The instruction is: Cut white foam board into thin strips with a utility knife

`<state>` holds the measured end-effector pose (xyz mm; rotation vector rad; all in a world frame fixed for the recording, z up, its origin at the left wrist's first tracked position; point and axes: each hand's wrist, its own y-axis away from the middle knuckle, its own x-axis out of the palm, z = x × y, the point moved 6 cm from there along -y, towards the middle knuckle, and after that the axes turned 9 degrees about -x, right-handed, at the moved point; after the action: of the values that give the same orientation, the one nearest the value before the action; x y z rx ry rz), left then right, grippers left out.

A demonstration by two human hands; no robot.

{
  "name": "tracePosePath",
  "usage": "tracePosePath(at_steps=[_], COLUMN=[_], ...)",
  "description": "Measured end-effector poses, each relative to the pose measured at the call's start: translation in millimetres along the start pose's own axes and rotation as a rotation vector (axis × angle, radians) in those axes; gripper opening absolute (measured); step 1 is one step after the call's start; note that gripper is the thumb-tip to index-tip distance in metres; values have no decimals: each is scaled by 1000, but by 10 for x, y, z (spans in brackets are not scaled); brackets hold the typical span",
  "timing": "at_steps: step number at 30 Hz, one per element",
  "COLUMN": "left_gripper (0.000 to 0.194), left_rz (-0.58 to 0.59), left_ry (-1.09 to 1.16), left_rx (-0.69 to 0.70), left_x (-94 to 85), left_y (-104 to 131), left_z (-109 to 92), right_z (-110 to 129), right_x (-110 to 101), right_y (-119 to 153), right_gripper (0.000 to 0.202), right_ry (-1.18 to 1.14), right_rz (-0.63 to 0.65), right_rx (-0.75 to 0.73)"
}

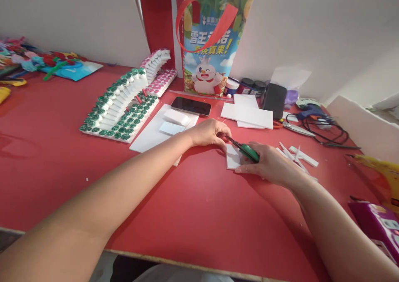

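A small white foam-board piece lies on the red table in front of me, between my two hands. Across it slants a green-handled utility knife, its dark front end pointing into the fingers of my left hand. Those fingers are curled together, with the thumb at the board's upper left corner; what they pinch is hidden. My right hand is around the back of the green handle, its thumb stretched along the board's lower edge.
White board pieces and thin offcuts lie to the right, near scissors. A phone rests beyond a white sheet. A green-dotted white model stands left; behind is a printed bag. A purple pack sits far right.
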<state>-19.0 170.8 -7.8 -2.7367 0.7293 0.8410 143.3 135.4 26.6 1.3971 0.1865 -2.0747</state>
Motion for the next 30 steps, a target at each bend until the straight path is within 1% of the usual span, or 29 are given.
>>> tracePosePath(at_steps=[2, 6, 9, 11, 13, 16, 18, 21, 25, 27, 30], left_gripper=[20, 21, 21, 18, 9, 14, 12, 12, 13, 15, 21], left_rz=[16, 4, -9, -11, -18, -142, -179, -198, -169, -143, -120], left_ry=[13, -28, -100, -175, -228, -211, -197, -188, -164, -148, -121], left_rx=[-4, -6, -4, 16, 34, -19, -28, -6, 25, 59, 120], left_x=[-4, -26, -70, -105, -132, -187, -142, -31, 55, 70, 78], left_y=[-34, -81, -36, 82, 258, 494, 547, 447, 248, 212, 224], left_z=[13, -2, -20, -35, -52, -60, -89, -135, -107, -79, -57], right_z=[7, 16, 5, -9, -14, -7, -8, -23, -53, -53, -47], right_x=[-2, 1, 12, 19, 13, 3, 6, 14, 37, 39, 33], right_y=[-1, 5, 16, 29, 40, 44, 41, 35, 33, 28, 20], right_gripper=[37, 35, 35, 37, 38, 38, 38, 40, 42, 41, 39], right_ry=[4, -12, -52, -71, -69, -66, -79, -86, -87, -76, -63], right_rz=[5, 16, 28, 40, 41, 34, 31, 23, 39, 39, 25], right_rx=[-1, 5, 42, 80, 100, 86, 68, 59, 83, 74, 55])
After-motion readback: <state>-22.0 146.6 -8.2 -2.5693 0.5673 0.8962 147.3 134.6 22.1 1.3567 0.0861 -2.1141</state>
